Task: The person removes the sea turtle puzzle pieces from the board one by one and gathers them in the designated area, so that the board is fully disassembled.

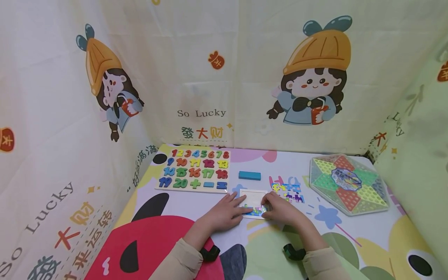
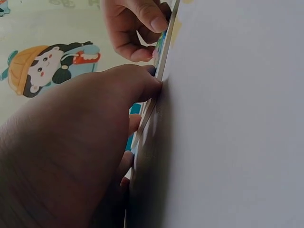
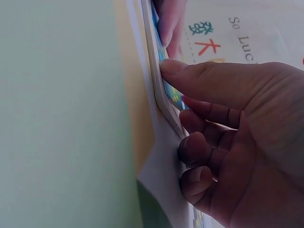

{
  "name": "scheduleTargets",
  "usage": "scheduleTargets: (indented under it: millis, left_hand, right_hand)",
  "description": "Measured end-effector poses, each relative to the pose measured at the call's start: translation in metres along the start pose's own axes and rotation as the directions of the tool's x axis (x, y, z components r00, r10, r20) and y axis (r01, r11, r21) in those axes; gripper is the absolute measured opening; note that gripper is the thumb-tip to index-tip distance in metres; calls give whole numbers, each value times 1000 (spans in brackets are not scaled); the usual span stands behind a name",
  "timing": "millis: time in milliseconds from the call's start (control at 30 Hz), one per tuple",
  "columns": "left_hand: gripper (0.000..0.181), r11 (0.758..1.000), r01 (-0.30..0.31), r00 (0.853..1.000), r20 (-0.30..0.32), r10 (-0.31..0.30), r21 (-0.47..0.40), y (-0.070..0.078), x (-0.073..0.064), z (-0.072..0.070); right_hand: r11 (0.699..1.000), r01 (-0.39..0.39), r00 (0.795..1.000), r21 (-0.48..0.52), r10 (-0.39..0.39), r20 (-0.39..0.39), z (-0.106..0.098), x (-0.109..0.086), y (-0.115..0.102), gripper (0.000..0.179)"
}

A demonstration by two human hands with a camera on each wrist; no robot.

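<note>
A small white puzzle tray (image 1: 252,194) lies on the table, its near part filled with blue and multicoloured jigsaw pieces (image 1: 255,211). My left hand (image 1: 225,212) rests over the tray's left side, fingers stretched out and one fingertip on the pieces. In the left wrist view, its thumb touches the tray's edge. My right hand (image 1: 281,210) is at the tray's right side, fingers curled. Between its thumb and index finger, a puzzle piece with a pink part shows at the fingertips; the fingers hide most of it.
Loose jigsaw pieces (image 1: 287,191) lie right of the tray. Behind it sits a blue block (image 1: 249,175). A number board (image 1: 194,169) stands at the back left, a hexagonal checkers board (image 1: 349,184) at the right. Printed curtains (image 1: 252,77) enclose the table.
</note>
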State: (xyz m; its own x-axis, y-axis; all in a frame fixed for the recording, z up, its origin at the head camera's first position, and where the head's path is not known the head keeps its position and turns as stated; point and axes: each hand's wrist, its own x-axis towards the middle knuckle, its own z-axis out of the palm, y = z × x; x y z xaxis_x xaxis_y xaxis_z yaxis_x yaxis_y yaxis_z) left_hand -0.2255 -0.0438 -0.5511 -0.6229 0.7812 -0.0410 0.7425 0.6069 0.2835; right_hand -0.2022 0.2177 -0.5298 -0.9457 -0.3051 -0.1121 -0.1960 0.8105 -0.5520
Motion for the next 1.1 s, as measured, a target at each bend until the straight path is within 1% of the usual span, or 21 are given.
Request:
scheduleTargets:
  millis: [167,367,500,700,933,1100]
  left_hand:
    - [46,1000,5,1000,14,-5,-11,0,0,0]
    - [46,1000,1,1000,20,-1,-2,1,1,0]
    - [46,1000,9,1000,19,-9,-4,1,2,0]
    - [46,1000,18,1000,25,-18,-26,0,1,1]
    - [45,999,22,999,28,-21,-41,0,1,1]
    - [46,999,23,999,23,-22,-47,0,1,1]
  right_hand:
    - [999,17,1000,37,-18,11,-1,-1,1,32]
    - [996,-6,999,94,1,48,0,-1,4,31]
    - [993,18,997,118,-28,76,-1,-1,6,28]
    - [985,31,995,172,-46,86,-8,-3,12,29]
    - [992,50,997,117,-56,55,-9,-3,18,15]
    - [992,40,998,118,-45,41,-9,-3,19,11]
